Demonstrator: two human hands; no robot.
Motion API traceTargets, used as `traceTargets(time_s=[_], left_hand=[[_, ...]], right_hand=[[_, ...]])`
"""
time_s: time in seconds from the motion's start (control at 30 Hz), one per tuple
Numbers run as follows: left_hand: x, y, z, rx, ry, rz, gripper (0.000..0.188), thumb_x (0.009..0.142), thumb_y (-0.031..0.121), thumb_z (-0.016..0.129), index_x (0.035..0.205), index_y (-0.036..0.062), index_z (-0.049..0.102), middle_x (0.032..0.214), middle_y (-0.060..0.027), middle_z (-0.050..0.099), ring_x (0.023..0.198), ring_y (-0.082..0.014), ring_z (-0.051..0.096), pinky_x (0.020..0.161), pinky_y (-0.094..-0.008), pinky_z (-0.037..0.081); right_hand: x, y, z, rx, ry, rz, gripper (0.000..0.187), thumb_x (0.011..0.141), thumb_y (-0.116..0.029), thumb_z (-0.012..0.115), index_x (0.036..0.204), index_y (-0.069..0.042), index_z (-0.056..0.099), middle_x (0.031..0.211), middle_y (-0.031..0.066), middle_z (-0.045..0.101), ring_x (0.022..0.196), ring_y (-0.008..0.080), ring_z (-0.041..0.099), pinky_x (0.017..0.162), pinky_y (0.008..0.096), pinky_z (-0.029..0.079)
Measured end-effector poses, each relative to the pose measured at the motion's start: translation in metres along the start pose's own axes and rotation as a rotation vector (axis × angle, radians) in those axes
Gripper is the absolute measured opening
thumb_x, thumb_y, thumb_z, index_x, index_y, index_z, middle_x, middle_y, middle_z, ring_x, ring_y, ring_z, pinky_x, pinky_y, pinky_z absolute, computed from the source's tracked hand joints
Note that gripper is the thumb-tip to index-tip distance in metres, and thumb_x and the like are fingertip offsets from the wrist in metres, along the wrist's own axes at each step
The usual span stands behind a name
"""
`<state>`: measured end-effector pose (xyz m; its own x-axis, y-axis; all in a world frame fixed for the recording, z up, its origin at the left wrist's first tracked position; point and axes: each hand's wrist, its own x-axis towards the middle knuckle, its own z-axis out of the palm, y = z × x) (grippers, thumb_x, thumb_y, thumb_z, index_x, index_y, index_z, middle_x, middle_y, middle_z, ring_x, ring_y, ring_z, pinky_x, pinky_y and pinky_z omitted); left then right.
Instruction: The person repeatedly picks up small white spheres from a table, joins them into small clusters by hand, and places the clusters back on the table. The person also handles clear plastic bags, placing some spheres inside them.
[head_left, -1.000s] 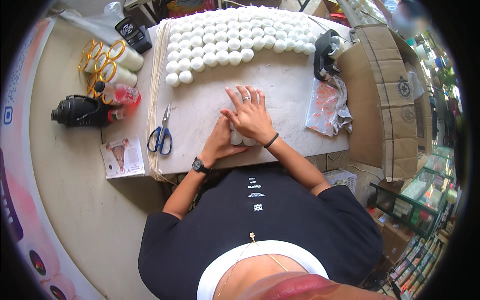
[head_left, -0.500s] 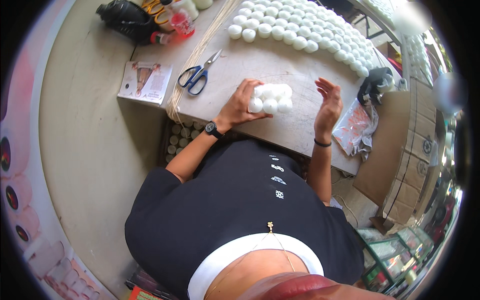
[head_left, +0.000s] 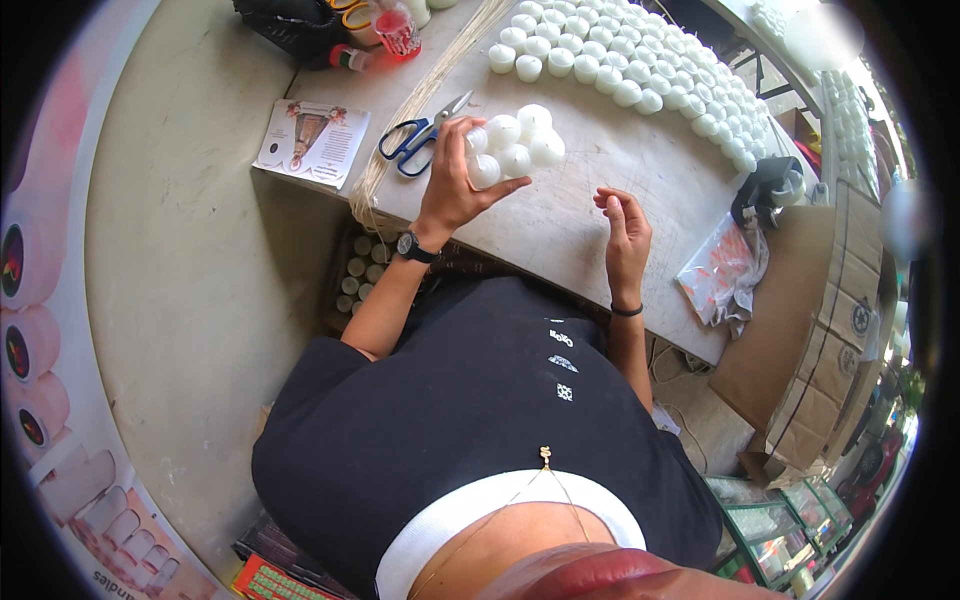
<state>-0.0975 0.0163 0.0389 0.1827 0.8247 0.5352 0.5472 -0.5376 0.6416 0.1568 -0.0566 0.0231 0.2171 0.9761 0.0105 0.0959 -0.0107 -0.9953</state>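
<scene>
The person's left hand (head_left: 450, 195) is the nearer of the two to the cluster of white round pieces (head_left: 515, 158), which lies directly against its palm side. From that hand the cluster stretches rightward and slightly away from the body, in what looks like two short rows, its long axis slanting the same way. The left hand is half open around it, thumb along the near side and fingers round the left end; whether the cluster is lifted off the table (head_left: 560, 225) cannot be told.

The right hand (head_left: 628, 240) stands apart, right of the cluster, loosely curled with nothing visible in it. The blue-handled scissors (head_left: 426, 130) lie just left of the left hand's fingers. Farther beyond both hands, many white cups (head_left: 625, 70) stand in close rows.
</scene>
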Motion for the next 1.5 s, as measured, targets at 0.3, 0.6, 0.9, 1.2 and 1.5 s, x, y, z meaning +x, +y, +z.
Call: traceTargets(time_s=[0.3, 0.6, 0.9, 1.2, 1.5], left_hand=[[-0.006, -0.021, -0.027, 0.138, 0.2, -0.095, 0.089, 0.068, 0.044, 0.094, 0.128, -0.002, 0.047, 0.119, -0.0171, 0.052, 0.112, -0.0325, 0.055, 0.095, -0.0435, 0.049], [-0.006, -0.177, -0.171, 0.797, 0.401, -0.264, 0.088, 0.074, 0.068, 0.079, 0.125, 0.0017, 0.053, 0.118, -0.0217, 0.058, 0.111, -0.0398, 0.052, 0.1, -0.0514, 0.041], [0.01, -0.25, -0.183, 0.953, 0.357, -0.383, 0.087, 0.077, 0.066, 0.078, 0.135, 0.0052, 0.056, 0.118, -0.0228, 0.043, 0.106, -0.042, 0.05, 0.096, -0.0515, 0.045], [0.036, -0.178, -0.124, 1.019, 0.359, -0.3, 0.099, 0.087, 0.051, 0.073, 0.156, 0.0005, 0.024, 0.132, -0.0389, 0.039, 0.122, -0.0471, 0.047, 0.104, -0.0521, 0.043], [0.04, 0.027, 0.047, -0.013, -0.235, 0.189, 0.038, 0.09, 0.013, 0.071, 0.128, 0.0101, 0.065, 0.131, -0.014, 0.054, 0.127, -0.0328, 0.049, 0.106, -0.0427, 0.047]], right_hand=[[0.001, 0.015, -0.015, -0.065, 0.014, 0.021, 0.025, 0.106, -0.018, 0.055, 0.111, 0.003, 0.068, 0.1, 0.0079, 0.071, 0.096, 0.015, 0.066, 0.09, 0.0281, 0.051], [0.0, 0.019, -0.018, -0.129, 0.004, 0.048, 0.024, 0.106, -0.017, 0.055, 0.111, 0.002, 0.069, 0.1, 0.0071, 0.07, 0.095, 0.0143, 0.065, 0.089, 0.0279, 0.051], [0.001, 0.017, -0.015, -0.193, -0.004, 0.022, 0.022, 0.105, -0.015, 0.056, 0.111, 0.002, 0.069, 0.098, 0.0079, 0.072, 0.093, 0.0141, 0.068, 0.085, 0.0269, 0.052], [-0.007, -0.002, -0.032, -0.481, 0.086, -0.166, 0.017, 0.099, -0.013, 0.063, 0.108, 0.0, 0.07, 0.099, 0.0129, 0.072, 0.088, 0.022, 0.069, 0.079, 0.0332, 0.053], [-0.058, -0.004, -0.141, -1.604, 0.574, 0.265, 0.026, 0.088, -0.01, 0.061, 0.113, -0.008, 0.067, 0.115, 0.013, 0.066, 0.108, 0.0305, 0.062, 0.093, 0.0479, 0.048]])
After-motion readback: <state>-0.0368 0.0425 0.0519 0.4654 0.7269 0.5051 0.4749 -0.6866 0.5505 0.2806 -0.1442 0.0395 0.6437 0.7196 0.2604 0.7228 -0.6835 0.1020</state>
